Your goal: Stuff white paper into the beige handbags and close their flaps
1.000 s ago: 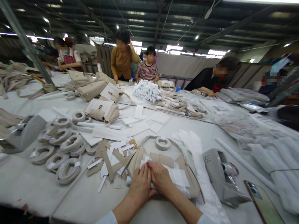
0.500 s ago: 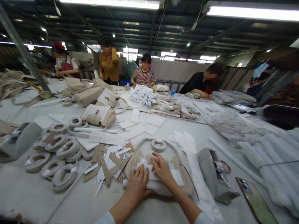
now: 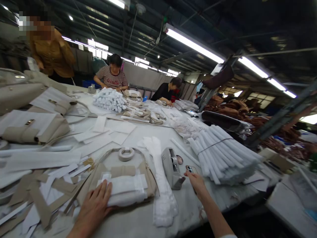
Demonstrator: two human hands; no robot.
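A beige handbag [image 3: 101, 168] lies on the table in front of me, with white wrapping sheet [image 3: 126, 188] across its front. My left hand [image 3: 97, 200] rests on the bag's left part, fingers stretched out over the wrap. Beyond the bag, a rolled beige strap [image 3: 126, 154] sits inside the loop of the bag's own strap. Off to the right, my right hand [image 3: 197, 184] is closed around a phone [image 3: 191, 169], whose camera end sticks out past the fingers; most of the phone is hidden. A grey tape dispenser [image 3: 173, 173] stands between the bag and that hand.
White sleeves [image 3: 160, 188] lie right of the bag. A tied bundle of white foam rods [image 3: 220, 150] is farther right. Beige scraps [image 3: 47, 195] and paper strips are heaped at left, near wrapped handbags [image 3: 34, 127]. Co-workers [image 3: 111, 74] are across the table.
My right hand has left the bag and moved right onto the phone. My left hand stays on the bag, slightly farther left on it. The view has swung to the right.
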